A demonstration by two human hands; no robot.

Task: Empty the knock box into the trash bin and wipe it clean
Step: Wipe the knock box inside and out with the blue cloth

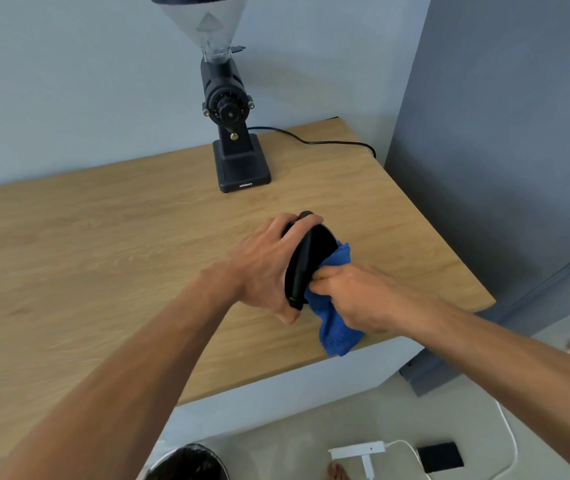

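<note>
- The inside of the knock box (313, 258) is hidden — it is tipped on its side at frame centre, above the tabletop (103, 258), and only its dark rim and outer wall show.
- Much of the blue cloth (337, 327) is covered by the right hand; one fold shows past the box rim and a loose end hangs below the fist.
- The trash bin (186, 462) is cut off by the bottom edge of the frame, only a dark-lined rim visible on the floor.
- The coffee grinder (231, 109) at top centre loses the top of its clear hopper to the frame edge.
- Counted: one box, one cloth, one bin, one grinder, two hands.
- The left hand (263, 268) comes in from lower left, fingers curled over the box's upper rim, thumb under its lower edge — grasping it.
- The right hand (353, 296) reaches from the lower right, clenched around the cloth and pressed against the box's open side.
</note>
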